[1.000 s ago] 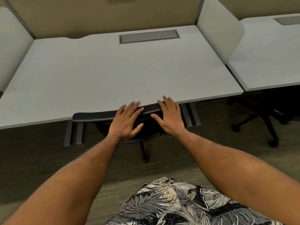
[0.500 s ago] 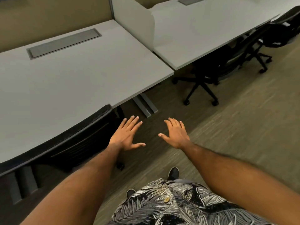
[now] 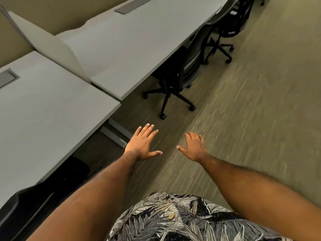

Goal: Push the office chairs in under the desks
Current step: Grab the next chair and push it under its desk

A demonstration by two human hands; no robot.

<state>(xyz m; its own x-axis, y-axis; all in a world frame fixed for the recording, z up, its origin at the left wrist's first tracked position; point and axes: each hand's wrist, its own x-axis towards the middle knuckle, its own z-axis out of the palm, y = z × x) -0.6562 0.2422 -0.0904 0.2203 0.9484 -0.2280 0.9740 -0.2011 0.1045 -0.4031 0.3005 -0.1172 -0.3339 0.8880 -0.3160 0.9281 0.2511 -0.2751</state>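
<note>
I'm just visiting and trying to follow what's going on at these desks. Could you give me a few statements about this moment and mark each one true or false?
1. Both hands are empty, fingers spread. True: the left hand and the right hand hold nothing and hover over the floor.
2. The left hand is pressing on a chair back. False: it touches no chair.
3. The chair at the second desk still sticks out from the second desk. True: its wheeled base and backrest sit outside the desk edge.
4. The nearest desk is piled with papers. False: nothing lies on the part of its top that shows.
5. The person wears a leaf-patterned shirt. True.
</note>
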